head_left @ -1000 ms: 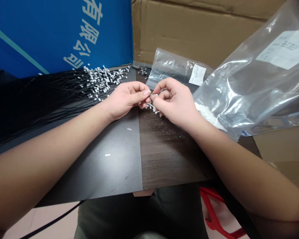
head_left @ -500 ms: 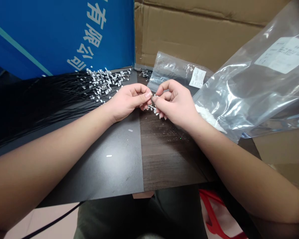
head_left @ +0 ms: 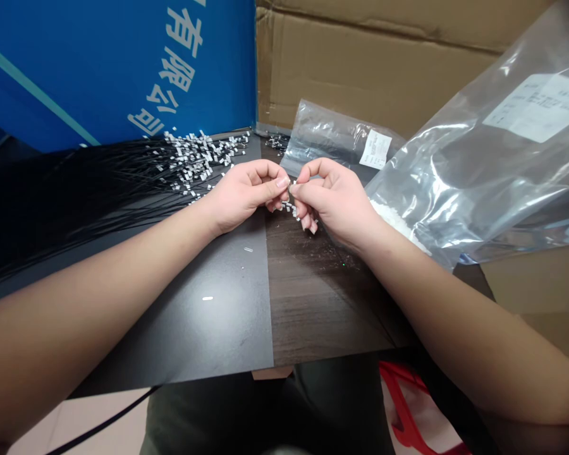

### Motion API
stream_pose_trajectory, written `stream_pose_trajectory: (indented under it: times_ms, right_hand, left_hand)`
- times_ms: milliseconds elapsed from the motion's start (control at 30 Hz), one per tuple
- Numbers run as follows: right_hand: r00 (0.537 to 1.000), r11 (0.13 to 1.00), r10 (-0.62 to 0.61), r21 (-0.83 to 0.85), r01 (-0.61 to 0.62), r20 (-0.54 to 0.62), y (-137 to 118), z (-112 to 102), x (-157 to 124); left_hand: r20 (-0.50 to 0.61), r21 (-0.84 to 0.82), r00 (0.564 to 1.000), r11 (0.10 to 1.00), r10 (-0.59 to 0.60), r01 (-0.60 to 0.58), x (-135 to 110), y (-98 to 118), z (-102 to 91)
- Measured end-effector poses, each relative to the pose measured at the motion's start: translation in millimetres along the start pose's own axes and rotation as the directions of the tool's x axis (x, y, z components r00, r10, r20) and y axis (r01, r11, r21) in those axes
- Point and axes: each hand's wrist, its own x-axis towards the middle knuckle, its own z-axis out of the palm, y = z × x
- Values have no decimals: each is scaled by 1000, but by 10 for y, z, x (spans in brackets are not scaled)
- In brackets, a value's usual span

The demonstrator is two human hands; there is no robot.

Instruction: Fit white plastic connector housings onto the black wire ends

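My left hand and my right hand meet fingertip to fingertip above the table, thumbs and forefingers pinched. Whatever sits between the fingertips is too small to name. Under and between the hands, small white connector pieces lie on the wood-grain surface. To the left of my left hand spreads a large bundle of thin black wires, with small white connectors at their ends. A clear plastic bag holding white pieces lies just beyond my right wrist.
A blue box and a brown cardboard box stand behind. A small labelled clear bag and a large clear bag lie at right. A small white strip rests on the grey mat. A red strap hangs below.
The lower fingers of my right hand have shifted slightly downward and spread a little. My left hand stays almost still, and the fingertips remain together.
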Motion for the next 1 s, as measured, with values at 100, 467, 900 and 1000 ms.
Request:
stream_pose_trajectory:
  times_ms: [100,467,900,1000]
  right_hand:
    - [1000,1000,7,25,-7,-8,0,-14,10]
    - [999,994,21,-106,-24,-24,-17,-17,3]
    - [999,989,-28,-149,22,-39,-42,-13,-27]
    - [998,983,-29,-181,19,-56,-52,1,-37]
  left_hand:
    - [-3,4,1000,1000,6,-6,2,-8,-5]
    - [-21,10,1000,1000,-19,19,-1,-7,-4]
    - [-30,3,999,1000,-21,21,-3,-1,20]
    - [-33,10,999,1000,-25,26,-4,4,26]
